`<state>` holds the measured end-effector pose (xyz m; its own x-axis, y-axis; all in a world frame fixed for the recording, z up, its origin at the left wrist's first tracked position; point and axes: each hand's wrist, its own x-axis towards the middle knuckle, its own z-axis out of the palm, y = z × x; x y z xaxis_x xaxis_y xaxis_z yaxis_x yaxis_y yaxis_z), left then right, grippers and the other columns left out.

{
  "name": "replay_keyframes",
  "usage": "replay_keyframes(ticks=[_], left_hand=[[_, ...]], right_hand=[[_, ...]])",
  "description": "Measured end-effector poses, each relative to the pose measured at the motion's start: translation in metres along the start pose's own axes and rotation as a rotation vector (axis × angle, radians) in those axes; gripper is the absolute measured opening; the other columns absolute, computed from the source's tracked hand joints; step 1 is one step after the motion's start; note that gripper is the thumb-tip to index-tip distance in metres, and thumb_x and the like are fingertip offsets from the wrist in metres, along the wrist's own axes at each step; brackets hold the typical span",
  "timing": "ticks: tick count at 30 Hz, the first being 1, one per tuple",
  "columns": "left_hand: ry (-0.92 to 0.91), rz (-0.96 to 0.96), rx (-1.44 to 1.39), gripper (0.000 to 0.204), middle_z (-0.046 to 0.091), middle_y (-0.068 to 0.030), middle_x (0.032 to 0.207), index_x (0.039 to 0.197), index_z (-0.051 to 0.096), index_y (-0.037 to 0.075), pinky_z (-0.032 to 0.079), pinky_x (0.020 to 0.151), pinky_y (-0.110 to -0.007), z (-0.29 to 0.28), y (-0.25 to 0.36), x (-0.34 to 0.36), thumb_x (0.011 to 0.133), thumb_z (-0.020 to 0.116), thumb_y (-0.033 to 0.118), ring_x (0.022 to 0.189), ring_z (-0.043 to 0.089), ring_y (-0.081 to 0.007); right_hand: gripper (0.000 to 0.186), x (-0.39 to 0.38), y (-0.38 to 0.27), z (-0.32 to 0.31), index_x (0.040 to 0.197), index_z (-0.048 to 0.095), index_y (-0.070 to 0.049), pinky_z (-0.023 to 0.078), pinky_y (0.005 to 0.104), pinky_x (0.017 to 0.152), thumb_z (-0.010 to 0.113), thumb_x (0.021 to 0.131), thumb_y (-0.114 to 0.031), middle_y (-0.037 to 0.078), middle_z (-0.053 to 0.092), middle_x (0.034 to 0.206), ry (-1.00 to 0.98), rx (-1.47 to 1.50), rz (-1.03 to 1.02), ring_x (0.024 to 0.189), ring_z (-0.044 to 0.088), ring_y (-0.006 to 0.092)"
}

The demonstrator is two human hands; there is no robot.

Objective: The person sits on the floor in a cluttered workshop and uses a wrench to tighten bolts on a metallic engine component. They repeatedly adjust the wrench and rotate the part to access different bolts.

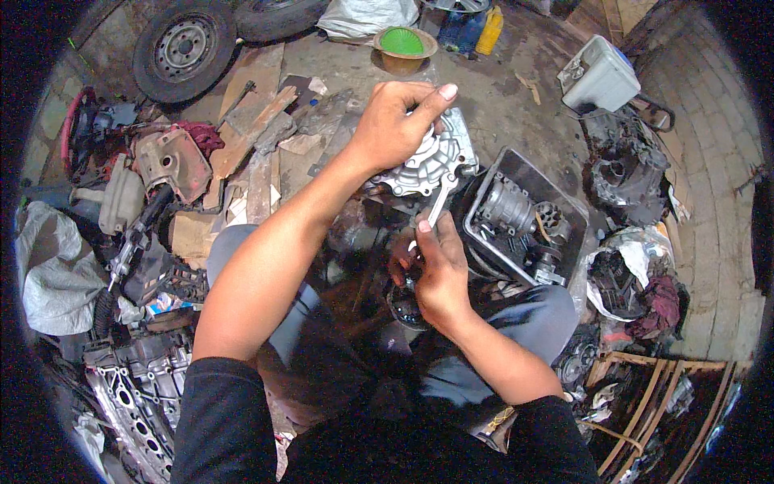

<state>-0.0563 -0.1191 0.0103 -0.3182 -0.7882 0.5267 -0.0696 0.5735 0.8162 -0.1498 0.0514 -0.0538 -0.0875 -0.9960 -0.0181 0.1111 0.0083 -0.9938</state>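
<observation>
In front of me a silvery cast-metal housing with ribs and bolt holes is held up at about knee height. My left hand is on its upper left part, fingers curled over the far side and thumb stretched out. My right hand grips a combination wrench by its lower shaft. The wrench points up, and its upper end sits at the housing's lower right edge, by a small dark fitting. Whether the wrench is seated on a bolt cannot be made out. Dark, greasy parts lie in shadow beneath my hands.
Right of my hands stands a grey bin holding metal parts. Farther right are a dark gearbox casing and a white container. A bowl with a green basket and a wheel lie ahead. An engine head is left.
</observation>
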Motion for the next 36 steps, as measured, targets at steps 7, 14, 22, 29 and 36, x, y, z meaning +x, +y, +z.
replay_keyframes(ticks=[7,14,22,29,36], left_hand=[[-0.005,0.008,-0.017,0.052,0.063,-0.0101,0.062,0.068,0.067,-0.003,0.045,0.061,-0.034,0.000,-0.005,0.001,0.099,0.055,0.037,0.059,0.059,-0.0168],[0.003,0.036,-0.010,0.053,0.063,-0.0095,0.060,0.066,0.066,-0.002,0.045,0.061,-0.034,0.001,-0.004,0.000,0.099,0.055,0.037,0.060,0.058,-0.0150],[0.009,0.031,-0.046,0.052,0.062,-0.0079,0.059,0.066,0.066,-0.001,0.044,0.060,-0.033,0.003,-0.007,0.001,0.099,0.055,0.038,0.059,0.057,-0.0141],[0.000,0.002,0.016,0.051,0.061,-0.0073,0.059,0.066,0.065,-0.002,0.043,0.059,-0.032,0.000,-0.008,0.002,0.099,0.055,0.036,0.059,0.056,-0.0137],[-0.089,-0.047,0.044,0.054,0.068,-0.0110,0.073,0.073,0.066,-0.004,0.048,0.074,-0.032,-0.004,-0.002,-0.001,0.103,0.045,0.036,0.072,0.064,-0.0189]], right_hand=[[0.019,0.002,-0.033,0.018,0.107,0.044,-0.012,0.039,0.0274,0.045,0.045,0.106,-0.030,0.001,0.041,0.068,0.126,0.359,0.297,0.054,0.041,0.0113],[0.024,-0.005,-0.028,-0.027,0.106,0.047,-0.005,0.038,0.0287,0.040,0.052,0.103,-0.028,0.003,0.045,0.062,0.169,0.322,0.196,0.045,0.044,0.0149],[0.020,0.025,-0.043,-0.064,0.097,0.052,0.000,0.047,0.0333,0.044,0.064,0.096,-0.016,0.012,0.059,0.063,0.333,0.261,0.114,0.047,0.057,0.0210],[0.019,0.066,-0.060,-0.062,0.099,0.054,0.000,0.045,0.0307,0.043,0.067,0.093,-0.013,0.010,0.060,0.063,0.434,0.100,0.045,0.048,0.058,0.0197],[0.021,0.103,-0.057,-0.059,0.102,0.063,0.004,0.045,0.0290,0.053,0.068,0.091,-0.013,0.009,0.067,0.074,0.436,-0.148,-0.023,0.060,0.059,0.0139]])
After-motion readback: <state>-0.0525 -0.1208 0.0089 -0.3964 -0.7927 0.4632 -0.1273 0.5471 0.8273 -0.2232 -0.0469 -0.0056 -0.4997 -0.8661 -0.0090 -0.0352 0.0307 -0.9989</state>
